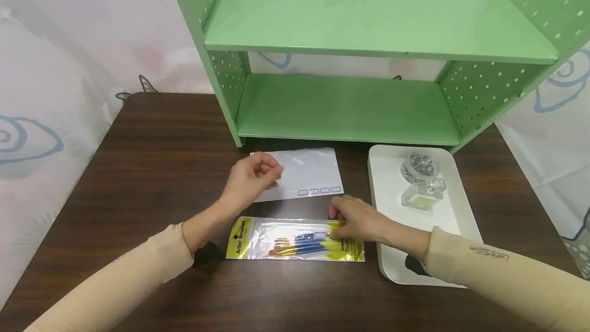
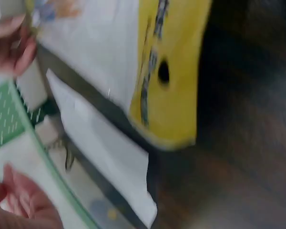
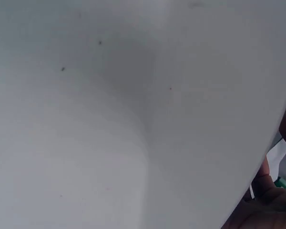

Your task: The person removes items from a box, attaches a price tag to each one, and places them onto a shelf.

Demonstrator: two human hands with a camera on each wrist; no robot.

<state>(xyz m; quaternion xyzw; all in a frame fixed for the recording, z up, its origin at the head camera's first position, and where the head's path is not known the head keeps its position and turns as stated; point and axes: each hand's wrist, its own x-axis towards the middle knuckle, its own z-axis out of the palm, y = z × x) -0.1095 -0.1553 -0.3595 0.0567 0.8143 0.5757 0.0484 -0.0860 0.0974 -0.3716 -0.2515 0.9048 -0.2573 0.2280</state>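
Clear plastic with yellow ends made up the packet [image 1: 265, 234] of brushes [image 1: 299, 249], lying flat on the dark wood table [image 1: 147, 158] near its front edge. A small bordered label [image 1: 320, 235] showed on it, just beside the thumb of the right hand [image 1: 357, 216]. That hand was over the packet's right end, fingers bent, thumb and forefinger parted; I could not tell whether it touched the plastic. Behind the packet lay a white sheet [image 1: 309, 170] with four similar labels along its near edge. The left hand [image 1: 251, 178] was above the sheet's left side, fingers loosely curled, thumb near the forefinger. To the right, a white tray [image 1: 384, 209] held a round clear container [image 1: 420, 166] and a glass bottle [image 1: 421, 194]. Farther back stood a green shelf unit [image 1: 350, 109].
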